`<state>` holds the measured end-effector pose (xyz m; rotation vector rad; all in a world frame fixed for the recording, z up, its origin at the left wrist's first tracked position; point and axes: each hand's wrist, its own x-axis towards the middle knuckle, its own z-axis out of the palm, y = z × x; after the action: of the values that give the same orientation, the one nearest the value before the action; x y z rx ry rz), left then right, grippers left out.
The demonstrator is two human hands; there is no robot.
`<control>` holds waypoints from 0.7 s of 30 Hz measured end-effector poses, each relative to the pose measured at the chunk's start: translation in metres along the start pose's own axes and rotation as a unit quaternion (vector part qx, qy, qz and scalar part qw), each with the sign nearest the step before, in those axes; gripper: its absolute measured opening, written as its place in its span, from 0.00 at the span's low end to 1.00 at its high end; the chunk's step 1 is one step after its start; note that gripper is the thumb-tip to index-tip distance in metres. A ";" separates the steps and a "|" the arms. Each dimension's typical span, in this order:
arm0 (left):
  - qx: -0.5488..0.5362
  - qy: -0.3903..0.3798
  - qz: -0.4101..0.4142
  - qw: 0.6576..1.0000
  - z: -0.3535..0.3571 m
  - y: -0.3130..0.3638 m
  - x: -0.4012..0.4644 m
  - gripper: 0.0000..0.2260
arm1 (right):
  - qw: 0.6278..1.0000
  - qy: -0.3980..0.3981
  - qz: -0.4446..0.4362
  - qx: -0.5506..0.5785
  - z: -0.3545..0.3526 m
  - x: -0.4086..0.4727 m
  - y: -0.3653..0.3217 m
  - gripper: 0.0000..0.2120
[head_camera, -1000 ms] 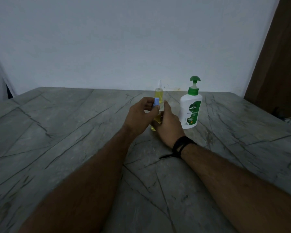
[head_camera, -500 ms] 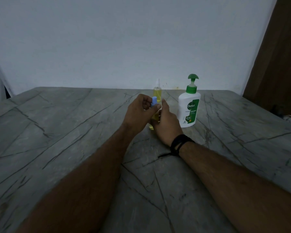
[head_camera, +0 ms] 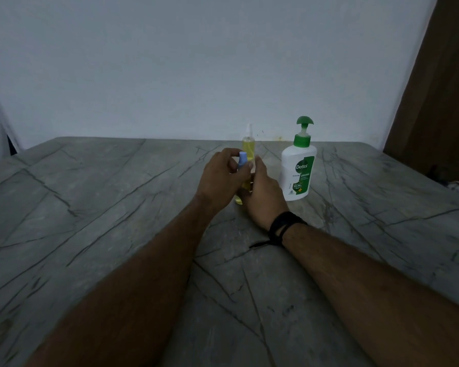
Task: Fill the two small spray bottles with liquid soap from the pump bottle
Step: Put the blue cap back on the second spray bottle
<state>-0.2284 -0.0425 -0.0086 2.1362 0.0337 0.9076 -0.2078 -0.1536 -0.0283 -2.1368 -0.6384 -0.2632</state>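
- Yellow liquid fills the near spray bottle (head_camera: 245,184), which stands upright on the table (head_camera: 90,221), in the middle and toward the far edge.
- The left hand (head_camera: 221,178) pinches its blue cap (head_camera: 242,158) with the fingertips; the right hand (head_camera: 264,197) curls around the body.
- Wide bare marble lies to the left and in front; the wall (head_camera: 196,62) closes the far edge.
- Two spray bottles are counted: the second spray bottle (head_camera: 248,145), also yellow, with a clear top, stands just behind.
- One pump bottle (head_camera: 298,169), white with green pump head, stands just beside the right hand.
- A black wristband (head_camera: 282,226) sits on the right wrist.
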 end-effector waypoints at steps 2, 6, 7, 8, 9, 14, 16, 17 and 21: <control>-0.035 -0.001 -0.009 0.999 0.000 0.000 0.000 0.12 | 1.000 -0.003 0.005 -0.004 -0.001 -0.001 0.000 0.41; -0.037 -0.005 -0.006 0.999 0.002 -0.001 -0.003 0.14 | 1.000 -0.003 0.002 -0.003 -0.002 -0.002 -0.001 0.40; -0.033 0.000 -0.003 0.999 0.002 -0.002 -0.003 0.14 | 1.000 -0.001 0.000 -0.001 -0.002 -0.002 -0.001 0.40; -0.031 0.005 0.000 1.000 0.002 -0.001 -0.002 0.15 | 1.000 0.001 0.000 0.000 -0.002 -0.001 -0.001 0.40; -0.032 0.004 -0.004 0.999 0.001 -0.001 -0.001 0.14 | 1.000 0.000 0.001 -0.001 -0.002 -0.001 -0.001 0.41; -0.055 -0.005 -0.006 0.998 0.003 -0.001 -0.003 0.13 | 1.000 -0.004 0.001 0.000 -0.002 -0.002 -0.001 0.41; -0.043 0.002 0.002 0.999 0.003 -0.001 -0.003 0.16 | 1.000 -0.003 -0.001 -0.002 -0.003 -0.002 -0.002 0.40; -0.041 0.005 -0.001 0.999 0.003 -0.001 -0.002 0.15 | 1.000 -0.003 0.000 -0.002 -0.003 -0.002 -0.002 0.40; -0.065 0.004 -0.015 0.998 0.002 0.000 -0.001 0.13 | 1.000 -0.004 -0.001 -0.003 -0.002 -0.002 0.000 0.41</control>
<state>-0.2281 -0.0447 -0.0100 2.0066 0.0101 0.8761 -0.2094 -0.1563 -0.0276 -2.1448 -0.6447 -0.2576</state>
